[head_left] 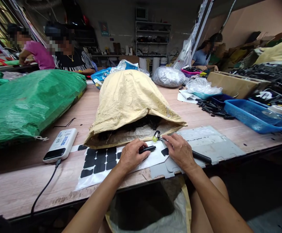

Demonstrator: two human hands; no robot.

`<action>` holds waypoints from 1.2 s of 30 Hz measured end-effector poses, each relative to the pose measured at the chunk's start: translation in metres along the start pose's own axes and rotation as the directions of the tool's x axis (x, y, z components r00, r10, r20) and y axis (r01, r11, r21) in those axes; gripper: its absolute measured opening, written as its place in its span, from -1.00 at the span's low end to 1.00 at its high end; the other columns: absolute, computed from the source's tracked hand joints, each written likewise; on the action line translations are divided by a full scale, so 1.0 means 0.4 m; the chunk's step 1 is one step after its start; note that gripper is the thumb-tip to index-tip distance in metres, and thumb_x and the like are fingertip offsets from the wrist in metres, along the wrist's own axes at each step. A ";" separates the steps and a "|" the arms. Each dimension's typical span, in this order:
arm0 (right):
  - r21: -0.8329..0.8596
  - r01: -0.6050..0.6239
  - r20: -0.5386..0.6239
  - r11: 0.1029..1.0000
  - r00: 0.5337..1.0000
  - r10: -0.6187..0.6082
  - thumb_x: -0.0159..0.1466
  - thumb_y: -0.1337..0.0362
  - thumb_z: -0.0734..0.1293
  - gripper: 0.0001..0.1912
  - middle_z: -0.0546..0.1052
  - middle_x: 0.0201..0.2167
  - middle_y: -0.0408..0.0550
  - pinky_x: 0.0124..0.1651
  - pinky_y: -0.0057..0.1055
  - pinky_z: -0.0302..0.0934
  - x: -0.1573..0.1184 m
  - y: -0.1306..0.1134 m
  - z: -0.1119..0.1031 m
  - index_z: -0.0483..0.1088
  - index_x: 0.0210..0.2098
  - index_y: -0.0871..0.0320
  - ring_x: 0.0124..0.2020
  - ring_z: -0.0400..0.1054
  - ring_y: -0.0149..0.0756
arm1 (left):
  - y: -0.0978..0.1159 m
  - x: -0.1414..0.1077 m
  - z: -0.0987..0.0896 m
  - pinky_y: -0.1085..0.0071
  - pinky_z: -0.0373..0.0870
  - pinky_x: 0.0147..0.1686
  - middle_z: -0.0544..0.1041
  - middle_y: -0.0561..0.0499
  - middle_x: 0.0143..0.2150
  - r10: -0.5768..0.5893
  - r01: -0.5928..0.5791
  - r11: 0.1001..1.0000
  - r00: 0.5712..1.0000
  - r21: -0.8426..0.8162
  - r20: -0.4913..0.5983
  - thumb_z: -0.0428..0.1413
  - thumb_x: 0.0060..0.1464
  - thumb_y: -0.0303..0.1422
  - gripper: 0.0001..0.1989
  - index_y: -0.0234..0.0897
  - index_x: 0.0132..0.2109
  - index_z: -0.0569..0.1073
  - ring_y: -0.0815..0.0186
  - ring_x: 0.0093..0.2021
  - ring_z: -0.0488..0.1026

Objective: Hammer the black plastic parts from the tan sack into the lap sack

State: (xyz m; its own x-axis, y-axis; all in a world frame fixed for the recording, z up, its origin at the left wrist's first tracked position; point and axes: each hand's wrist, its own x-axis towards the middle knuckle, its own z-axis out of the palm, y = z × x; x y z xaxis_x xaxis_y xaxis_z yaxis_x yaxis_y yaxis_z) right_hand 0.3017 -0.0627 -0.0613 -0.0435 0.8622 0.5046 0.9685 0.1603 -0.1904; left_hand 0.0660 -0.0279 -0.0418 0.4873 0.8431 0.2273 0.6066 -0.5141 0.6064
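Gaping below both hands, an open-mouthed lap sack (187,207) hangs at the lip of the table (17,187), perhaps placed to take what comes off it. Above it, the left hand (131,155) has thumb and fingers pinched on a short black tube (147,149), smooth and rounded, its free end toward the right hand (181,150). That hand is clamped round what looks like a mallet (202,157), close to the head, likely for finer control; the black grip extends past the palm, and the head has a translucent yellowish face. Under the left hand, a slick white backing sheet (80,185) bears round-cornered black patches; under the right, scuffed grey board (207,140) probably shields the wood-grain top. Left of the left hand lies a glossy white power bank (60,145). Just beyond both hands, a creased tan woven sack (128,100) faces them mouth-first, presumably for easy reach of the dark pieces (143,122) inside. Farther off, a shiny green sack (34,103) bulges leftward and a blue plastic tray (243,123) sits rightward.
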 end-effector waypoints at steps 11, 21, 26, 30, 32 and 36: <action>0.386 0.009 0.010 0.923 1.000 -0.014 0.43 0.25 0.17 -0.62 0.54 -0.19 -0.06 -0.08 -0.39 0.32 -0.032 -0.061 -0.096 0.42 0.18 -0.01 -0.16 0.45 -0.29 | -0.005 0.003 -0.004 0.40 0.27 -0.23 0.46 0.05 -0.30 -0.020 0.021 0.998 1.000 -0.054 0.017 0.23 0.13 -0.27 -0.85 -0.15 -0.15 0.62 0.29 -0.27 0.42; 0.285 0.044 0.067 0.957 0.996 -0.066 0.44 0.32 0.16 -0.60 0.45 -0.32 -0.08 -0.16 -0.42 0.28 -0.075 -0.080 -0.114 0.42 0.19 -0.04 -0.25 0.38 -0.31 | -0.014 0.003 0.007 0.41 0.24 -0.25 0.45 0.08 -0.30 -0.046 0.047 0.996 0.999 -0.081 0.011 0.26 0.11 -0.28 -0.86 -0.14 -0.16 0.62 0.31 -0.26 0.41; 0.399 0.072 0.016 0.914 0.996 -0.086 0.44 0.32 0.17 -0.59 0.46 -0.27 -0.07 -0.13 -0.41 0.28 -0.058 -0.113 -0.121 0.37 0.23 -0.03 -0.22 0.38 -0.32 | -0.013 0.003 0.006 0.42 0.23 -0.26 0.44 0.09 -0.30 -0.051 0.052 0.995 0.999 -0.080 0.016 0.26 0.09 -0.28 -0.87 -0.14 -0.18 0.61 0.32 -0.28 0.39; 0.349 0.076 0.092 0.934 0.989 -0.115 0.43 0.34 0.16 -0.61 0.45 -0.32 -0.09 -0.17 -0.40 0.26 -0.054 -0.129 -0.107 0.43 0.16 -0.04 -0.24 0.38 -0.30 | -0.009 0.003 0.003 0.42 0.21 -0.29 0.40 0.09 -0.35 -0.059 0.060 0.997 0.998 -0.058 0.018 0.26 0.10 -0.25 -0.88 -0.19 -0.33 0.56 0.32 -0.29 0.37; 0.349 0.063 0.089 0.935 0.991 -0.100 0.43 0.32 0.17 -0.63 0.47 -0.30 -0.09 -0.16 -0.40 0.26 -0.048 -0.123 -0.103 0.43 0.15 -0.04 -0.22 0.39 -0.30 | -0.008 0.003 0.003 0.41 0.21 -0.29 0.41 0.10 -0.34 -0.062 0.064 0.996 0.998 -0.066 0.020 0.26 0.10 -0.25 -0.90 -0.17 -0.29 0.58 0.32 -0.28 0.38; 0.345 0.025 0.019 0.938 0.999 -0.033 0.42 0.26 0.20 -0.63 0.52 -0.17 -0.08 -0.08 -0.39 0.27 -0.012 -0.088 -0.099 0.41 0.17 -0.04 -0.15 0.42 -0.29 | -0.010 0.005 0.005 0.40 0.23 -0.27 0.46 0.10 -0.29 -0.081 0.083 0.993 0.996 -0.086 0.025 0.26 0.07 -0.28 -0.84 -0.12 -0.16 0.61 0.31 -0.26 0.40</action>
State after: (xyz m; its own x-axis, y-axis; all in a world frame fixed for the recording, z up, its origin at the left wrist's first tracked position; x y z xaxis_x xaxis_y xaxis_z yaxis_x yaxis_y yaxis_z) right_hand 0.2774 -0.0914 -0.0237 -0.0803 0.8652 0.4950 0.8229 0.3377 -0.4569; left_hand 0.0657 -0.0246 -0.0454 0.4521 0.8779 0.1579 0.5885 -0.4266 0.6868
